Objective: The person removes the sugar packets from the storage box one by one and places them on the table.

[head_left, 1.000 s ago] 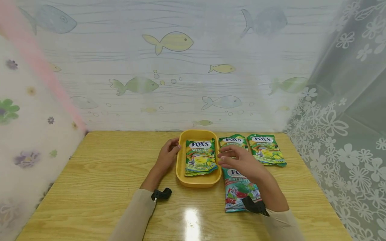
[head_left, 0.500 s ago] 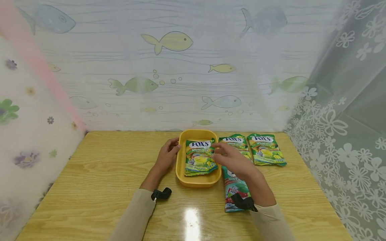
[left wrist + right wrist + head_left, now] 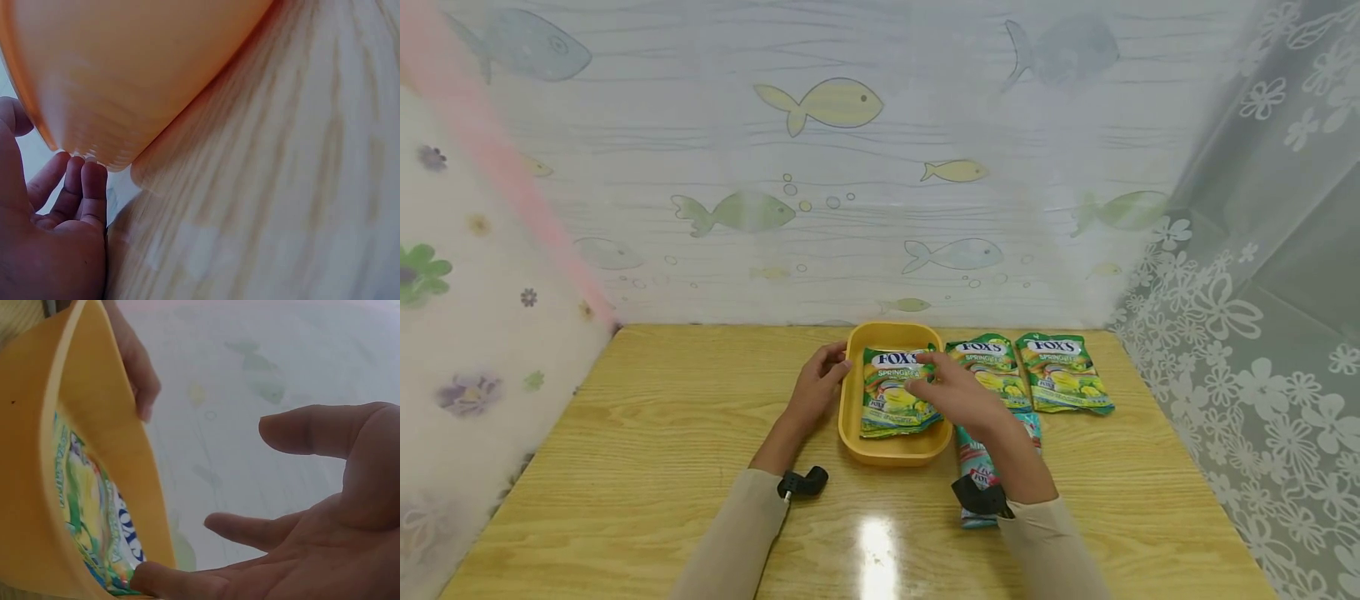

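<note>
A yellow tray (image 3: 889, 454) stands on the wooden table with a green Fox's candy packet (image 3: 883, 392) lying in it. My left hand (image 3: 837, 367) grips the tray's left rim; its fingers (image 3: 87, 187) lie against the outer wall (image 3: 137, 75). My right hand (image 3: 927, 377) reaches over the tray with straight fingers, fingertips on the packet's top right. In the right wrist view the right hand (image 3: 240, 478) is spread, one fingertip touching the packet (image 3: 106, 531) inside the tray (image 3: 94, 425).
Two more green packets (image 3: 994, 367) (image 3: 1063, 375) lie side by side right of the tray. A mint packet (image 3: 977, 467) lies partly under my right forearm. Patterned curtains close the table's back and both sides.
My right hand has moved left, from above the packets on the table to over the packet in the tray. The left hand has stayed on the tray's rim.
</note>
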Demonstrator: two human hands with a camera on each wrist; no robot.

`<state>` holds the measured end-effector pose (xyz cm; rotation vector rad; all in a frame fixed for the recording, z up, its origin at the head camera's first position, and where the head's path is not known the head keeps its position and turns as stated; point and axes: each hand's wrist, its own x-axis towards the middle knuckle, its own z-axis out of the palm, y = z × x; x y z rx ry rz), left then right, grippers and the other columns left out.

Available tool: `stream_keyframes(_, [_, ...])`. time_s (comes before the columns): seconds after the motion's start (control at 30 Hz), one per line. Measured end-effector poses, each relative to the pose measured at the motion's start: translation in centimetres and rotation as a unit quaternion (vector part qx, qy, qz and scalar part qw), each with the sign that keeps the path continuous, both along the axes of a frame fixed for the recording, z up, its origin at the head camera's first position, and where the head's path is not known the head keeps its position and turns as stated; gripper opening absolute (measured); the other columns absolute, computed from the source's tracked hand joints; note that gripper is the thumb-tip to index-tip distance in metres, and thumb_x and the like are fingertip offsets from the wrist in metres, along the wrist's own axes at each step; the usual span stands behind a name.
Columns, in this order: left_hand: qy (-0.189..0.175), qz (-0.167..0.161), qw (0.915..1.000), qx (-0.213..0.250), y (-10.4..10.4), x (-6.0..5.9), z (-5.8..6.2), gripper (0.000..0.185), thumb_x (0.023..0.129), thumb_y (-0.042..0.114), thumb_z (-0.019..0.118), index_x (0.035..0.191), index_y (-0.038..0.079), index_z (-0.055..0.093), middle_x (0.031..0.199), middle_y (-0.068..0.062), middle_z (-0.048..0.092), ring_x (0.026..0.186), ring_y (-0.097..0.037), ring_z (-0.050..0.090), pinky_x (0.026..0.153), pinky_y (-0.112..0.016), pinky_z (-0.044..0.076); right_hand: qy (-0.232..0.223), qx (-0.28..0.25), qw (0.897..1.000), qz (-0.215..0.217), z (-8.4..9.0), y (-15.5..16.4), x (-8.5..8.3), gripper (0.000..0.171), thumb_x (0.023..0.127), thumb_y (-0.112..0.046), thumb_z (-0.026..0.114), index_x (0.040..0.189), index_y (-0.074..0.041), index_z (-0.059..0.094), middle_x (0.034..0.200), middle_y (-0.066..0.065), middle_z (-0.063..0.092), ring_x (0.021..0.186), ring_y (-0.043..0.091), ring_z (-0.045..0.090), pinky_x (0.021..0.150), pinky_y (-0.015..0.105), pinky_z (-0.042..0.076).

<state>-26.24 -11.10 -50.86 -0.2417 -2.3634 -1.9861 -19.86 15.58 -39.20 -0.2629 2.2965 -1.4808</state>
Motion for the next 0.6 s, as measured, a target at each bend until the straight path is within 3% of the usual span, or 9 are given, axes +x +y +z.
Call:
stream_keyframes(0.2, [-0.004, -0.002, 0.9999, 0.01, 0.1, 0.3, 0.3, 0.046, 0.11, 0.02, 0.058, 0.153, 0.004, 0.053, 0.138, -0.022, 0.056, 0.123, -0.03, 0.057, 0.105, -0.043, 0.048, 0.001, 0.03, 0.999, -0.012, -0.4, -0.9, -0.1, 0.068, 0.109, -0.03, 0.058, 0.166, -0.006, 0.03, 0.165, 0.027, 0.037, 0.142, 0.047, 0.048, 0.109, 0.064, 0.044])
stream_keyframes(0.37, [-0.004, -0.004, 0.9998, 0.017, 0.1, 0.4, 0.4, 0.045, 0.11, 0.021, 0.06, 0.152, 0.005, 0.054, 0.138, -0.023, 0.056, 0.125, -0.033, 0.057, 0.11, -0.05, 0.044, 0.004, 0.029, 0.999, -0.014, -0.9, -1.8, -0.1, 0.069, 0.109, -0.03, 0.058, 0.166, -0.004, 0.027, 0.166, 0.028, 0.034, 0.146, 0.047, 0.045, 0.112, 0.065, 0.042])
stream_keyframes(0.43, [-0.004, -0.003, 0.9999, 0.013, 0.1, 0.4, 0.4, 0.045, 0.109, 0.021, 0.06, 0.152, 0.006, 0.054, 0.137, -0.021, 0.057, 0.124, -0.031, 0.057, 0.109, -0.049, 0.045, 0.005, 0.021, 1.0, -0.017, -1.1, -2.1, -0.1, 0.069, 0.109, -0.028, 0.058, 0.165, -0.003, 0.027, 0.167, 0.028, 0.031, 0.148, 0.048, 0.042, 0.113, 0.065, 0.041])
stream_keyframes(0.6, [-0.001, 0.002, 1.0, 0.001, 0.1, 0.1, 0.0, 0.044, 0.109, 0.021, 0.06, 0.151, 0.007, 0.056, 0.134, -0.017, 0.059, 0.121, -0.027, 0.059, 0.106, -0.042, 0.048, 0.008, 0.011, 0.999, -0.033, -1.4, -2.5, -0.2, 0.069, 0.109, -0.027, 0.059, 0.164, 0.0, 0.028, 0.166, 0.029, 0.033, 0.14, 0.044, 0.05, 0.109, 0.062, 0.044])
